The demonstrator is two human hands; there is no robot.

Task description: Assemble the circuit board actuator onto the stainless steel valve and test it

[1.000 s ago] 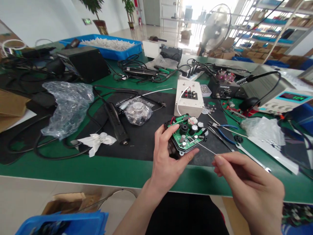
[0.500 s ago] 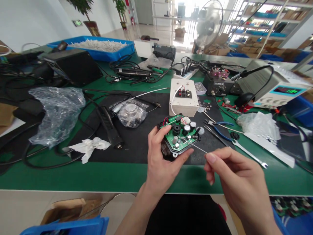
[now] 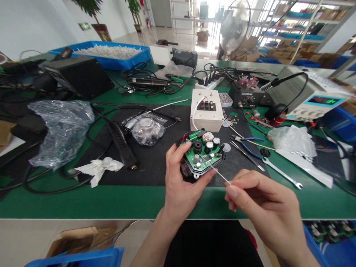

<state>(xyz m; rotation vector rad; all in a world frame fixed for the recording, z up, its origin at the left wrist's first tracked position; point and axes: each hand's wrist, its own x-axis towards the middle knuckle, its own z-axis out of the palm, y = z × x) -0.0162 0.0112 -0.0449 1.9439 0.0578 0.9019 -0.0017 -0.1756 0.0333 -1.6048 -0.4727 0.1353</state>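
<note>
My left hand (image 3: 182, 174) is wrapped round a dark housing that carries a green circuit board (image 3: 191, 157), tilted towards me. On the board are a black round buzzer-like part, several capacitors, a white part and red wires. Pinched between the thumb and fingers of my right hand (image 3: 258, 207) is a thin whitish stick (image 3: 221, 174). Its far tip meets or hovers just over the board's lower right part; I cannot tell whether it touches. A white box with switches (image 3: 207, 120) stands just behind the board.
Tweezers (image 3: 251, 157), blue-handled pliers (image 3: 247, 144) and a wrench (image 3: 280, 172) lie to the right. A power supply (image 3: 311, 92) stands at the back right. To the left are a black handheld tool (image 3: 122, 144), a bagged round part (image 3: 147, 129) and crumpled tissue (image 3: 100, 168).
My right hand has moved slightly left and down with the stick, whose tip has shifted left and lower on the board. My left hand keeps its hold. The whole view has shifted slightly.
</note>
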